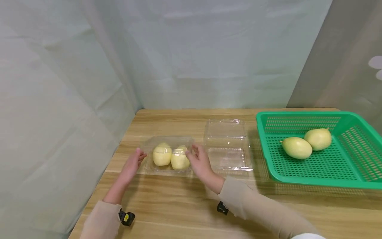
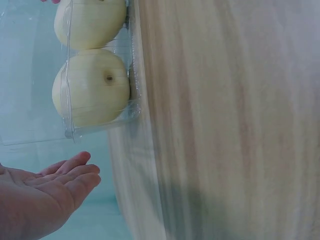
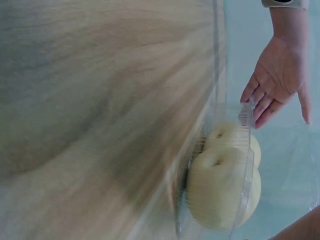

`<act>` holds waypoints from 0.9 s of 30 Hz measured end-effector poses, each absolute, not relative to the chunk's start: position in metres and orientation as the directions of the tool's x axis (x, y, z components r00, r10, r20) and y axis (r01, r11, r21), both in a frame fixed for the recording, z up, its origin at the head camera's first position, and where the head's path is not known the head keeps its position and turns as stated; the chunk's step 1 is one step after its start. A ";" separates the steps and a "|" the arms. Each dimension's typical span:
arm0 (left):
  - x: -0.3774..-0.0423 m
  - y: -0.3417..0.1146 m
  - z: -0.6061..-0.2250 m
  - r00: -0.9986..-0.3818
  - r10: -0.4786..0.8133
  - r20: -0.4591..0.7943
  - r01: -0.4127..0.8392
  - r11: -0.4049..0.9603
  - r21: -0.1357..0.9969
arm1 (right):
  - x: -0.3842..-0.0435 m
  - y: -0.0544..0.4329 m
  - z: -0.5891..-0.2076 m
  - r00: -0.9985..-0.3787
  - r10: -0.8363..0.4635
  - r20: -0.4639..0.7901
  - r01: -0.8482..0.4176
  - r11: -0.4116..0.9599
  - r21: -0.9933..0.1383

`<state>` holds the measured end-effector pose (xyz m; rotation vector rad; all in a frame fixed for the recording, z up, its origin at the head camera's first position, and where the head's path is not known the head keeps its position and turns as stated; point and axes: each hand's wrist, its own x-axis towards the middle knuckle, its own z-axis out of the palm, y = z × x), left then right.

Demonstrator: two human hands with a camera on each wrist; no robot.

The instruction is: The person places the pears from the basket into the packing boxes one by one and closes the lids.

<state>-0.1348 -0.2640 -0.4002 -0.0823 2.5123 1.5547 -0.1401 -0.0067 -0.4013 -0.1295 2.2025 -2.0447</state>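
Note:
A clear plastic clamshell box (image 1: 167, 168) lies on the table with two pale yellow-green, round fruits (image 1: 162, 154) side by side inside. Its clear lid (image 2: 30, 75) stands raised above the base in the left wrist view. My left hand (image 1: 133, 165) is at the box's left end, fingers extended and apart from the base in the left wrist view. At the right end is my right hand (image 1: 203, 164), its fingers bent and its thumb by the lid's edge. Whether it pinches the plastic is unclear; the right wrist view shows only a sliver of that arm.
A second clear clamshell box (image 1: 228, 146) lies unfolded just right of my right hand. Further right stands a green plastic basket (image 1: 316, 183) holding two pale yellow-green fruits (image 1: 296, 148). The wooden table (image 1: 167, 205) has pale cloth (image 1: 209, 59) hanging behind it.

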 end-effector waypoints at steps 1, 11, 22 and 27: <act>-0.134 -0.263 -0.401 -0.981 0.048 -0.189 -0.148 0.448 0.882 | -0.139 -0.007 -0.403 -0.988 -0.151 -0.034 0.023 0.075 -0.997; -0.122 -0.265 -0.407 -0.971 0.065 -0.229 -0.175 0.459 0.871 | -0.129 -0.006 -0.410 -0.987 -0.157 -0.036 0.018 0.118 -0.993; -0.113 -0.272 -0.410 -0.968 0.027 -0.251 -0.215 0.433 0.876 | -0.123 -0.007 -0.417 -0.985 -0.157 -0.076 0.057 0.120 -0.991; -0.111 -0.270 -0.412 -0.962 -0.008 -0.271 -0.250 0.411 0.877 | -0.122 -0.007 -0.417 -0.985 -0.162 -0.056 0.038 0.112 -0.993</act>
